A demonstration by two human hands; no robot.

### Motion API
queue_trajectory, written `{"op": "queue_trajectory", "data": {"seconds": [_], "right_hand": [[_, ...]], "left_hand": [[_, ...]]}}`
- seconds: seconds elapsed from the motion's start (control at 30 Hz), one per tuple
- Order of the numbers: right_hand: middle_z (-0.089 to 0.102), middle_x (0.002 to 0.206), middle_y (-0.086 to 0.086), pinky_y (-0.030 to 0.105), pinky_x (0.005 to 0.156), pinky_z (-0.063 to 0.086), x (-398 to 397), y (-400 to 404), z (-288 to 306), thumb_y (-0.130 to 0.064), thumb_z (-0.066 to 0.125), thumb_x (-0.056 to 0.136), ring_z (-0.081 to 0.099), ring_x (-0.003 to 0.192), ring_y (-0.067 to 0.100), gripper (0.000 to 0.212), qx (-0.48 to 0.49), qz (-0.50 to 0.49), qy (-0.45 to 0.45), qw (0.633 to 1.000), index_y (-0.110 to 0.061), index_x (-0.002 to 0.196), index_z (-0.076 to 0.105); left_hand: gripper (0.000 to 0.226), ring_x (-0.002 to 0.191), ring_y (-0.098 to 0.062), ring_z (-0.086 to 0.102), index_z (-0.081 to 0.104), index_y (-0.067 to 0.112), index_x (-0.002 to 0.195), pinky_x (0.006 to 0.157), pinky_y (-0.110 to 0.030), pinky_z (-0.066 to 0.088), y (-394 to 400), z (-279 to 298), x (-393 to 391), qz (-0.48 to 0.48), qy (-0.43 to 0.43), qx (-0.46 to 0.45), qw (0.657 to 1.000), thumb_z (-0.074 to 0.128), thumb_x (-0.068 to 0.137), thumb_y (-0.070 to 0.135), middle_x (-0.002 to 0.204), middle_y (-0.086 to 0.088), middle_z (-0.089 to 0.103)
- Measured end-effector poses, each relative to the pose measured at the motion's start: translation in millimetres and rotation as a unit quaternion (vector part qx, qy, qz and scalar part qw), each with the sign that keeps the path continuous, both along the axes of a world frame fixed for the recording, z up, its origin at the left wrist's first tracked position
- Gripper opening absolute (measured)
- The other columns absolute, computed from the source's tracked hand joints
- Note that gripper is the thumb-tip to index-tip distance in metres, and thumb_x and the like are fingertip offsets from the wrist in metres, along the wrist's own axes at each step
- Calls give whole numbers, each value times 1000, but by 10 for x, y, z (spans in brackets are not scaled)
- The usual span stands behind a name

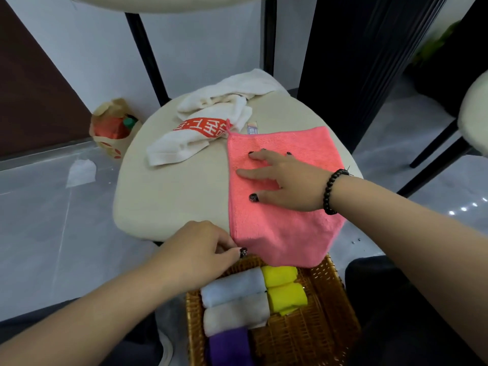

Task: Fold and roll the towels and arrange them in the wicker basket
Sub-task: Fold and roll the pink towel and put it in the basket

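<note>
A pink towel [298, 225] lies folded on the round beige table [169, 191], its near edge hanging over the wicker basket [324, 323]. My right hand [285, 180] rests flat on the towel with fingers spread. My left hand [206, 249] pinches the towel's near left corner. In the basket lie rolled towels: a pale blue one [232, 286], a white one [235, 315], a purple one [229, 347] and two yellow ones [284, 289]. A crumpled white towel [211, 122] with red print sits at the table's far side.
A paper bag [113, 128] with a bottle stands on the grey floor at the left, with a white scrap [80, 171] near it. Black table legs [148, 56] rise behind. A chair [472, 120] is at the right.
</note>
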State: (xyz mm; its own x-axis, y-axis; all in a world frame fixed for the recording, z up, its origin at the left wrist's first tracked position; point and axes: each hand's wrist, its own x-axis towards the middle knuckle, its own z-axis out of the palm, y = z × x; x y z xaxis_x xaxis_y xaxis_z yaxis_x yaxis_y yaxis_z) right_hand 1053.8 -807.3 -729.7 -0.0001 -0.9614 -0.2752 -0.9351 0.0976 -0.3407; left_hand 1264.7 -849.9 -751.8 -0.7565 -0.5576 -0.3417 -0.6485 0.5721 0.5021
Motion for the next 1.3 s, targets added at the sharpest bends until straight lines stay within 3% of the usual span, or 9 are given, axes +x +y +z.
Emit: {"op": "queue_trajectory", "data": {"seconds": [0.1,0.27,0.37,0.43,0.53,0.63,1.03,1.2,1.3], "right_hand": [[-3,162,-3,53,119,4,50,-75,21,-50,41,97,-2,149,15,60,36,-26,42,998,-39,151,16],[-3,161,0,52,117,18,63,-112,90,-52,35,98,4,148,19,65,74,-87,86,990,-31,153,6],[6,159,5,43,117,23,42,-102,137,-51,34,99,16,146,25,66,83,-110,98,986,-24,154,8],[10,159,7,40,115,24,24,-104,161,-50,35,99,21,144,26,67,91,-128,102,982,-21,154,10],[18,155,11,41,110,32,9,-133,180,-49,39,98,34,138,30,65,94,-157,109,977,-16,151,21],[25,151,11,41,105,37,22,-169,167,-49,41,97,42,130,31,61,90,-172,116,974,-15,146,31],[26,149,13,55,109,32,100,-270,39,-47,34,99,24,140,36,58,73,-206,132,967,-12,145,30],[11,158,10,67,109,22,169,-306,-2,-45,31,100,6,147,33,61,82,-241,136,957,-13,151,17],[9,158,8,71,105,21,213,-310,-29,-45,28,100,5,147,30,60,70,-256,146,953,-14,151,16]], "left_hand": [[27,74,0,62,75,34,95,72,-26,52,77,-20,60,-10,1,-60,998,53,91,48,79,17,71],[58,68,-11,60,69,24,77,61,-30,49,57,23,104,13,-52,-210,976,31,90,66,65,5,62],[60,44,-18,54,49,22,51,41,-23,31,-3,33,153,-19,-14,-335,942,32,91,63,46,6,49],[54,37,-18,50,43,23,49,37,-20,32,-44,55,176,-7,26,-371,928,36,86,61,43,6,48],[42,67,-15,57,56,25,73,54,-33,49,-54,74,175,29,62,-296,953,41,89,61,69,9,57],[28,85,-11,50,55,28,86,71,-34,49,-91,77,177,54,88,-238,966,52,88,56,84,11,53],[16,78,-9,55,52,27,85,70,-32,48,-184,181,145,36,46,-163,985,50,94,40,80,11,56],[16,68,-8,57,48,26,85,64,-35,50,-203,251,153,56,58,-137,987,49,95,39,69,9,61],[16,70,-11,59,47,27,87,64,-36,50,-211,252,137,55,30,-152,986,48,95,41,70,8,62]]}}
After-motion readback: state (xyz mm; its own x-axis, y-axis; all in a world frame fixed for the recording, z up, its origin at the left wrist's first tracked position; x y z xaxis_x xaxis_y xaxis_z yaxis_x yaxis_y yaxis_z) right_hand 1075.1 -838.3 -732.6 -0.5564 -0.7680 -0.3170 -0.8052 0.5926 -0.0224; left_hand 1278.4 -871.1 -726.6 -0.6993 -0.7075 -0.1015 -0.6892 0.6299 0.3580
